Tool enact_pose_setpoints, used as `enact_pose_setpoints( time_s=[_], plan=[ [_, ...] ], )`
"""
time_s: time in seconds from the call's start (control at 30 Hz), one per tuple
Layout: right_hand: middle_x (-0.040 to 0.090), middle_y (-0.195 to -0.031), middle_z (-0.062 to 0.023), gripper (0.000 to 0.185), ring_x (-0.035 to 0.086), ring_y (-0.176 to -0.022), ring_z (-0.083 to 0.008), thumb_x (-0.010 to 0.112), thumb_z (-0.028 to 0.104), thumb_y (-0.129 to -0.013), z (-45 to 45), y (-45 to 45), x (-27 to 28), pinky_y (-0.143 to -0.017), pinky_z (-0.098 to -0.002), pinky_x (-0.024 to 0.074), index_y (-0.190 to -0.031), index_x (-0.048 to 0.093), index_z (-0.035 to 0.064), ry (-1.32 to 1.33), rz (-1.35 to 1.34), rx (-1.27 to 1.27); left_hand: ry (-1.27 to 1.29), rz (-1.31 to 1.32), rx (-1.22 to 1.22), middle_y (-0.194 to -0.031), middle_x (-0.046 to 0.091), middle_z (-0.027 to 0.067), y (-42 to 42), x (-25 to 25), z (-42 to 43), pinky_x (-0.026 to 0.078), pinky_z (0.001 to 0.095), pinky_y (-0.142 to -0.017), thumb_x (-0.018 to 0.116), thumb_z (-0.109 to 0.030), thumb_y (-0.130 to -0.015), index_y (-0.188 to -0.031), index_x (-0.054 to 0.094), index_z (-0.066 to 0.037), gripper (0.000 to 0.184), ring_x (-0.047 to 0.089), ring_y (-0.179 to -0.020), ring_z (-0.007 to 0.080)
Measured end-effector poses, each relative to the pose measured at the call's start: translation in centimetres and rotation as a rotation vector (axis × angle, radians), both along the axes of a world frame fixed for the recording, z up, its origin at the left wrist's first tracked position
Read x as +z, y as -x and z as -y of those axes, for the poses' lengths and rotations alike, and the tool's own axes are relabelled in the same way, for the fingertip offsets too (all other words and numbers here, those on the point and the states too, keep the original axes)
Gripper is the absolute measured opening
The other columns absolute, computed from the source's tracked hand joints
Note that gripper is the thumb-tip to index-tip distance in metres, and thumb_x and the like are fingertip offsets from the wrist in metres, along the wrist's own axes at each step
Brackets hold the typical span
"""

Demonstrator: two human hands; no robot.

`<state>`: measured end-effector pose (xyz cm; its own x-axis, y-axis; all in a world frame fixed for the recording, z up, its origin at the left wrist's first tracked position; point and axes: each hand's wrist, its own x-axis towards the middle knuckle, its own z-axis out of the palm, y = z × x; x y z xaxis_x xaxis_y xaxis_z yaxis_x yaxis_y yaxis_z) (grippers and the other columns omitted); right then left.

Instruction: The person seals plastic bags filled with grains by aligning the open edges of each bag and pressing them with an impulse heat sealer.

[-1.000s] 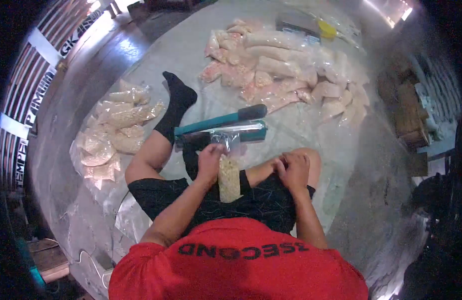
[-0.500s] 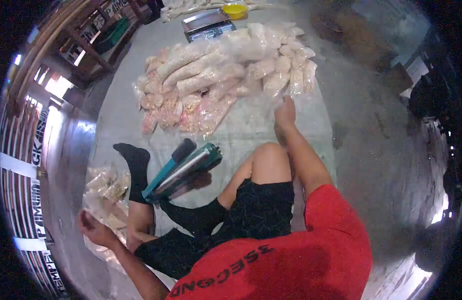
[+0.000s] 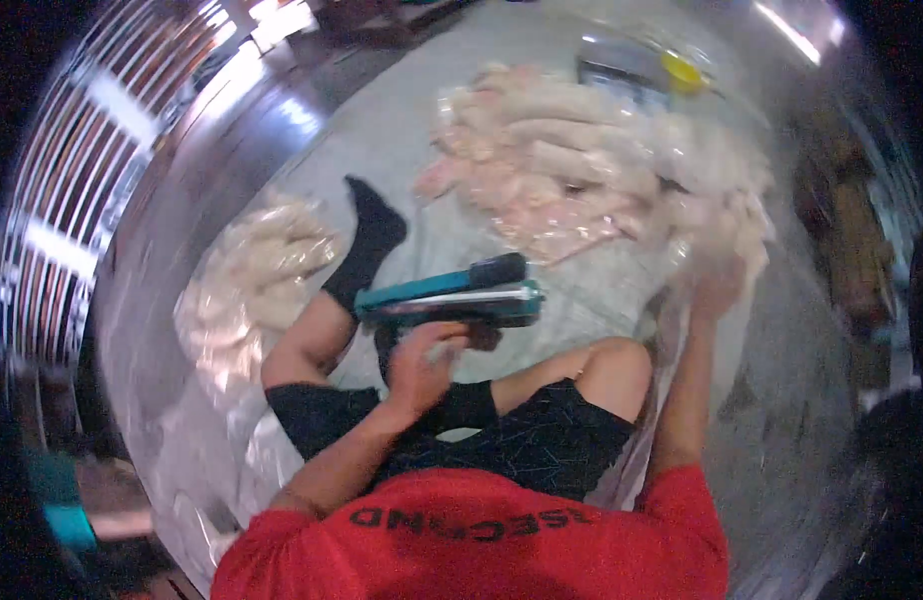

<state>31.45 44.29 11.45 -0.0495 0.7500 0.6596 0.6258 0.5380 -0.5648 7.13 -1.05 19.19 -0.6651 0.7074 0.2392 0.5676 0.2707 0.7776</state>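
Note:
My left hand (image 3: 422, 370) is just on the near side of a teal heat sealer (image 3: 447, 296), with its fingers bent and a gap at the thumb. Whether it touches the sealer is unclear. Toward the right, my right hand (image 3: 720, 285) is smeared by motion at the near right edge of a heap of filled clear plastic bags (image 3: 572, 150). Its fingers look closed on a pale plastic bag (image 3: 722, 225). The bags hold whitish and pinkish pieces I cannot identify.
More filled bags (image 3: 252, 270) lie left of my stretched leg. Behind the heap stand a scale (image 3: 622, 75) and a yellow bowl (image 3: 684, 72). Another person's arm with a teal sleeve (image 3: 67, 500) shows at the lower left. A pale sheet (image 3: 422, 150) covers the floor.
My left hand has moved from beside the left-hand bags to the sealer. My right hand stays by the heap's near right edge. The view has turned left, and another person's arm now shows.

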Motion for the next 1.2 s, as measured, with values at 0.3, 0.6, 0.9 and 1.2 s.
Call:
enact_pose_setpoints(
  time_s=[0.3,0.6,0.9,1.2],
  plan=[
    [0.065,-0.103,-0.0073,0.023,0.062,-0.093,-0.0201,0.056,0.028,-0.1,28.7,4.4,3.3,-0.089,-0.04,0.0501,-0.105,0.063,0.0068,-0.195,-0.095,0.408,-0.036,0.137,-0.352,-0.133,0.062,0.0159,-6.0,-1.7,-1.3,0.047,0.0439,-0.106,0.078,-0.024,-0.085,-0.141,0.052,-0.008,0.064,0.059,-0.124,0.0343],
    [0.073,-0.091,-0.0116,0.022,0.069,-0.084,-0.0169,0.051,0.019,-0.107,40.8,7.0,6.6,-0.078,-0.031,0.0538,-0.106,0.061,-0.0006,0.588,-0.018,0.973,0.039,0.45,-0.175,-0.11,0.071,0.0129,-2.6,0.4,11.7,0.052,0.0357,-0.096,0.073,-0.019,-0.089,-0.106,0.071,-0.004,0.023,0.068,-0.105,0.0258],
    [0.072,-0.088,-0.0091,0.02,0.066,-0.079,-0.0154,0.059,0.014,-0.103,40.1,9.1,8.2,-0.075,-0.0291,0.0534,-0.103,0.07,-0.002,0.386,0.025,0.952,-0.022,0.506,-0.138,-0.091,0.073,0.0027,-1.7,-0.8,9.0,0.054,0.0288,-0.08,0.073,-0.023,-0.094,-0.105,0.072,-0.002,0.024,0.065,-0.086,0.0095],
    [0.074,-0.088,-0.0087,0.019,0.067,-0.077,-0.0148,0.069,0.017,-0.096,39.5,9.2,7.6,-0.075,-0.0289,0.0543,-0.107,0.072,0.0019,0.726,-0.15,0.766,-0.198,0.539,0.024,-0.088,0.073,0.0063,-2.1,-1.5,8.1,0.055,0.0289,-0.075,0.061,-0.021,-0.102,-0.108,0.069,0.0,0.023,0.069,-0.08,0.0136]
  ],
)
